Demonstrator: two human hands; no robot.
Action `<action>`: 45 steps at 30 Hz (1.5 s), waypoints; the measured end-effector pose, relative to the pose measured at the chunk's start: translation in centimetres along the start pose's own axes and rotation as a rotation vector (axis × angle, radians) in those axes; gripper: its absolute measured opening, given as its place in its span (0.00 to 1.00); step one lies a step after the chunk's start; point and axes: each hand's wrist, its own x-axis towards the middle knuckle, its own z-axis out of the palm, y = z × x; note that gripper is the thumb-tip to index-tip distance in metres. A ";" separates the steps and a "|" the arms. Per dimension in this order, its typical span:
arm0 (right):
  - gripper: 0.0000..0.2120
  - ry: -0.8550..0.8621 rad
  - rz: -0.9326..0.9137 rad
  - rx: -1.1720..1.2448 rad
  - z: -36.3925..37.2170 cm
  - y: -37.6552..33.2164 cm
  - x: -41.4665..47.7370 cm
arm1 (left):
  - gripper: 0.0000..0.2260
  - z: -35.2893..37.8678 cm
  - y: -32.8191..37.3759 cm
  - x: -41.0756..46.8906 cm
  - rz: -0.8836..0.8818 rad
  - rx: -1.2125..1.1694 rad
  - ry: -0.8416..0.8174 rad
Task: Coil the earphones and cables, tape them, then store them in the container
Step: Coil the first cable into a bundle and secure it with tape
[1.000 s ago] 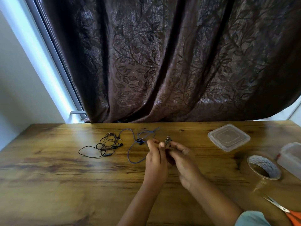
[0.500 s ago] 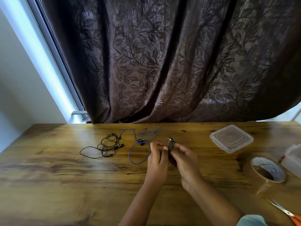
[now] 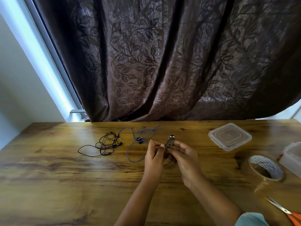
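A small dark coiled cable (image 3: 169, 141) with a metal tip is pinched between my two hands above the middle of the wooden table. My right hand (image 3: 185, 157) grips the bundle from the right. My left hand (image 3: 154, 154) holds its left side with thumb and fingers. Behind my left hand a blue cable (image 3: 138, 144) lies loose on the table. Black earphones (image 3: 104, 144) lie tangled further left. The clear container (image 3: 293, 157) sits at the right edge, partly out of frame, and a roll of clear tape (image 3: 265, 168) lies beside it.
A clear square lid (image 3: 229, 136) rests at the back right. Orange-handled scissors (image 3: 285, 211) lie at the front right corner. A dark patterned curtain (image 3: 162, 62) hangs behind the table's (image 3: 65, 185) far edge.
Both hands have stayed at the same spot, with the fingers shifting slightly around the coiled cable. The view has tilted a little.
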 end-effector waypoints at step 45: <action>0.04 -0.393 -0.527 -0.838 -3.7 -3.3 2.2 | 0.10 -1.0 0.9 -0.1 -0.105 0.207 -0.069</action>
